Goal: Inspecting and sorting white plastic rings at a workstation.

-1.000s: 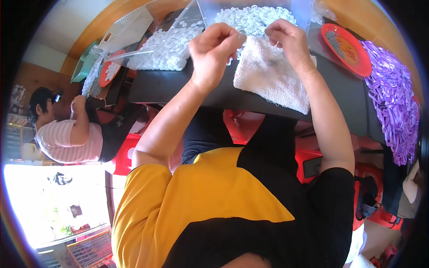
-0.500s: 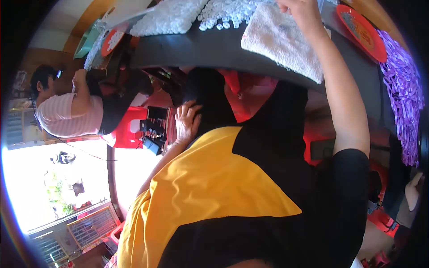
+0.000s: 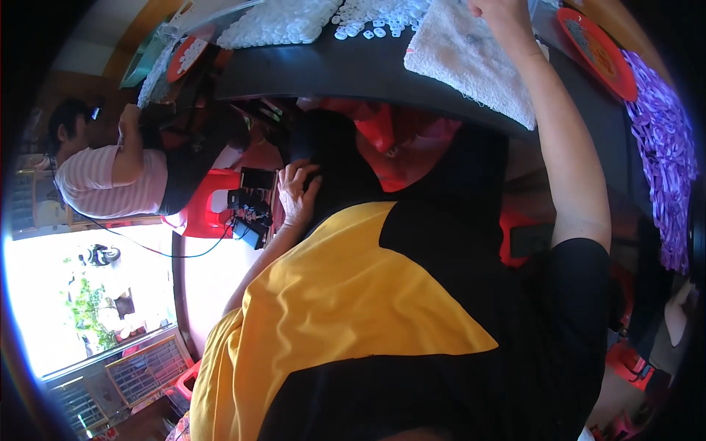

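My left hand (image 3: 296, 195) lies on my dark-clad left thigh, its fingers stretched out and slightly apart, holding nothing. At the top edge my right hand (image 3: 507, 18) is above a white terry towel (image 3: 471, 66) on the dark table. Its visible fingers are curled in; their tips are partly cut off by the picture's edge, and anything in them is hidden. Left of the towel, small white plastic pieces (image 3: 375, 31) lie loose beside a heap of larger white pieces (image 3: 279, 26).
A red plate (image 3: 626, 87) with small pieces stands at the table's right, beside hanging purple strips (image 3: 662, 162). At left are another red plate (image 3: 176, 70) and a co-worker (image 3: 118, 176) in a striped shirt. Red stools (image 3: 213, 202) and the dark table edge (image 3: 309, 84) surround me.
The view has shifted a little, and the towel appears slightly higher and farther right. My right hand sits nearer the top edge. My left hand still rests on the thigh.
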`<action>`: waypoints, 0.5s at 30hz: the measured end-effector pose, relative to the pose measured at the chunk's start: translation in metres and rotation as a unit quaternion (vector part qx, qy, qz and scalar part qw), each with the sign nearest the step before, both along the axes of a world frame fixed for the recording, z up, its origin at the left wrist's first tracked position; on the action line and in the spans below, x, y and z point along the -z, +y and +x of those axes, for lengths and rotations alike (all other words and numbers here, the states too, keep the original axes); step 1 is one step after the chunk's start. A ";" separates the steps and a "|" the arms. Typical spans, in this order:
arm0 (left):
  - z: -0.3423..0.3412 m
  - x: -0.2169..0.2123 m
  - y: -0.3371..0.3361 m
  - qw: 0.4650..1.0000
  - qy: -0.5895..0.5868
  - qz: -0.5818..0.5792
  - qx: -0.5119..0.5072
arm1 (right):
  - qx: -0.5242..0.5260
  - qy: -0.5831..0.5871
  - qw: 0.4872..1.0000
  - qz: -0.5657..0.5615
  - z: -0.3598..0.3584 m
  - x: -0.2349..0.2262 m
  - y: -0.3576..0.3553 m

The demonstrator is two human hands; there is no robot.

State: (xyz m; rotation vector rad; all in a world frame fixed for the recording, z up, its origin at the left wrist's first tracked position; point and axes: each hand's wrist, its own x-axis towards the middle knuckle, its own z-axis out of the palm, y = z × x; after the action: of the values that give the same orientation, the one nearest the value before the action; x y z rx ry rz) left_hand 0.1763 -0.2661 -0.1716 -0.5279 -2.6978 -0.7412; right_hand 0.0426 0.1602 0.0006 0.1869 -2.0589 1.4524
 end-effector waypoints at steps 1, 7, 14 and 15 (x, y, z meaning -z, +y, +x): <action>0.000 0.000 -0.001 1.000 -0.001 0.004 0.000 | -0.003 -0.008 1.000 -0.001 0.002 -0.002 -0.001; 0.014 -0.016 -0.003 0.999 -0.012 -0.029 -0.037 | 0.006 0.012 0.999 0.030 0.009 -0.006 -0.006; 0.028 -0.024 -0.006 0.994 0.026 -0.095 -0.047 | 0.000 0.039 0.999 0.012 0.005 -0.003 -0.003; 0.028 -0.026 -0.005 0.994 0.030 -0.093 -0.048 | 0.008 0.041 0.999 0.027 0.005 -0.002 -0.002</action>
State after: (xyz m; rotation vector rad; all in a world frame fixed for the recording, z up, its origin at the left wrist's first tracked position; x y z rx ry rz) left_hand 0.2042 -0.2715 -0.1459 -0.4512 -2.7301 -0.4437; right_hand 0.0471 0.1583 0.0028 0.2461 -2.0300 1.3580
